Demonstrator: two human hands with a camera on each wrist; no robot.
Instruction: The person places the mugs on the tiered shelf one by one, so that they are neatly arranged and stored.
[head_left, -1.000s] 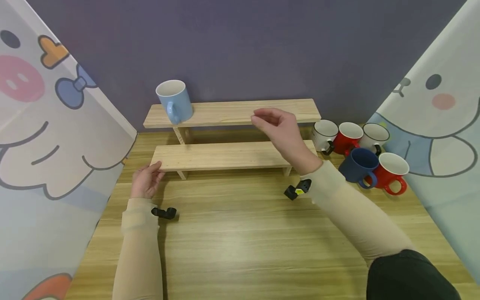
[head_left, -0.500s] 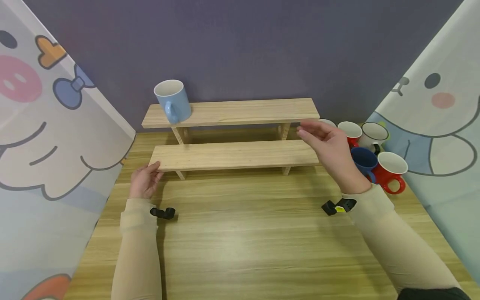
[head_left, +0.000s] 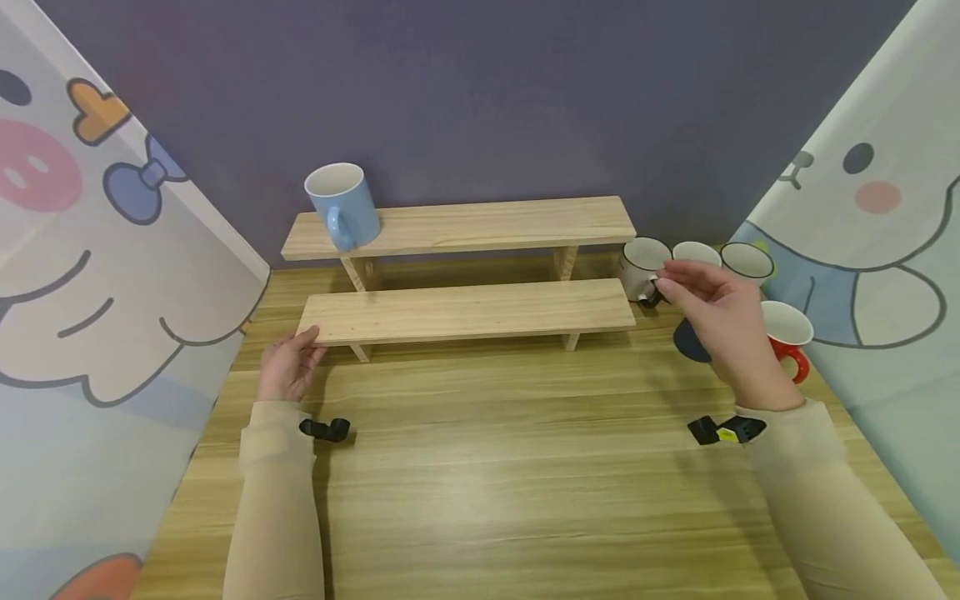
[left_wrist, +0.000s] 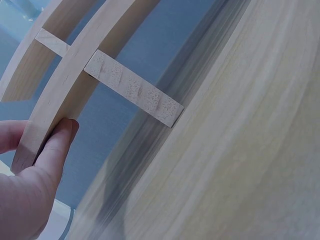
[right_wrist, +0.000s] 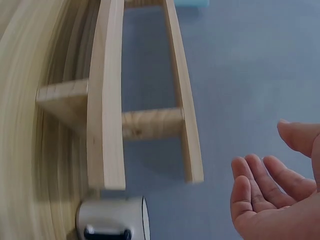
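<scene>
My left hand (head_left: 288, 365) pinches the left front corner of the lower board of a two-tier wooden shelf (head_left: 465, 312); the left wrist view shows the thumb under the board (left_wrist: 65, 95). My right hand (head_left: 723, 321) hovers over the mugs on the right, thumb and fingers apart and holding nothing in the right wrist view. Nearest its fingertips is a white mug with a black rim and handle (head_left: 641, 271). A dark blue mug (head_left: 688, 342) is mostly hidden beneath the hand. On the upper board's left end stands a light blue mug (head_left: 351, 212), handle toward me.
A red mug (head_left: 789, 342) stands right of my right hand. Behind it are another white mug with a dark rim (head_left: 747, 260) and a mug with a white inside (head_left: 697, 252). The wooden table (head_left: 465, 467) extends in front of the shelf; printed panels (head_left: 862, 275) flank it.
My right hand has moved right and toward me, from above the shelf's right part to over the mugs. My left hand keeps its grip on the board.
</scene>
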